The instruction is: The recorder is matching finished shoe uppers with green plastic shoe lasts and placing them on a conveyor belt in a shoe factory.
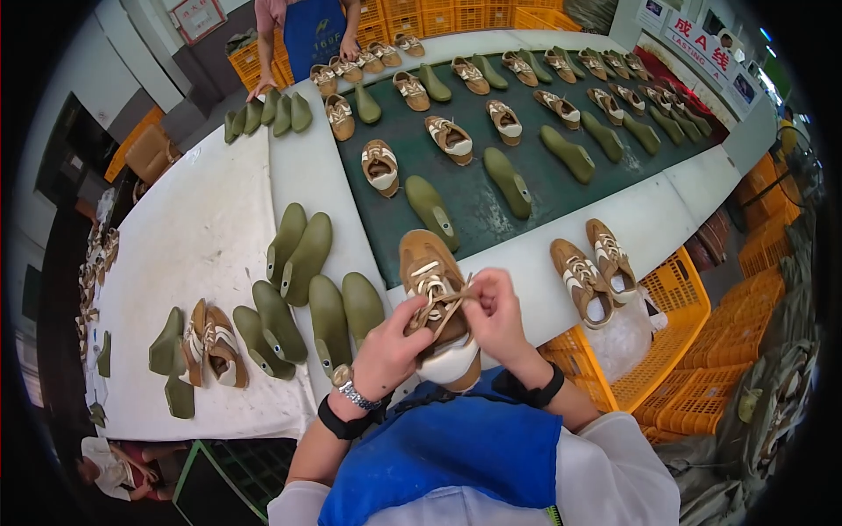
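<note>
A brown sneaker (427, 252) with white panels sits right before me, toe pointing away, its heel close to my blue apron (438, 443). Its beige shoelace (452, 300) is crossed over the tongue in loops. My left hand (392, 346), with a wristwatch (344, 380) behind it, pinches the lace on the left side. On the other side my right hand (497, 316) grips the lace between thumb and fingers. Green shoe lasts (329, 320) stand just left of my left hand. To the right of my right hand rests a pair of brown sneakers (582, 279).
A green conveyor belt (474, 210) carries rows of sneakers and lasts. On the white table (189, 237) at left are more lasts and a sneaker pair (213, 344). An orange crate (675, 329) holding clear plastic stands at right. Across the table a person (311, 35) in a blue apron handles sneakers.
</note>
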Demonstrator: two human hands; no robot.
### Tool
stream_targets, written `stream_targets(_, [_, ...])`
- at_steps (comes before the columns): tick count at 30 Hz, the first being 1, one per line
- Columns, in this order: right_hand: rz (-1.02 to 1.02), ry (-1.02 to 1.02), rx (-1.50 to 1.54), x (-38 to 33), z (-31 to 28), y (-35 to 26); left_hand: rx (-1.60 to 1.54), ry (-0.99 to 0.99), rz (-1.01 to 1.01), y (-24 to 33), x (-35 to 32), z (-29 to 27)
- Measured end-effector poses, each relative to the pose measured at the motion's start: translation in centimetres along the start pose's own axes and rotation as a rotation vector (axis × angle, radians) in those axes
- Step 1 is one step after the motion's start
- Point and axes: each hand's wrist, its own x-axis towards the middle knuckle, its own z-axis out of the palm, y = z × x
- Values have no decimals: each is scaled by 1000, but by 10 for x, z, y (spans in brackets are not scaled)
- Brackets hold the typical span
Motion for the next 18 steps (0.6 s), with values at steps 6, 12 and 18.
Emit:
stream_targets(6, [-22,-116,-64,4,-2,0,-91,125,-95,-7,-16,3])
stream_targets(12, [-243,-213,-293,10,-2,-18,-94,355,-198,-4,-8,5])
stream_targets(18, [-171,-229,-512,19,-24,16,-165,195,-316,-24,-19,16])
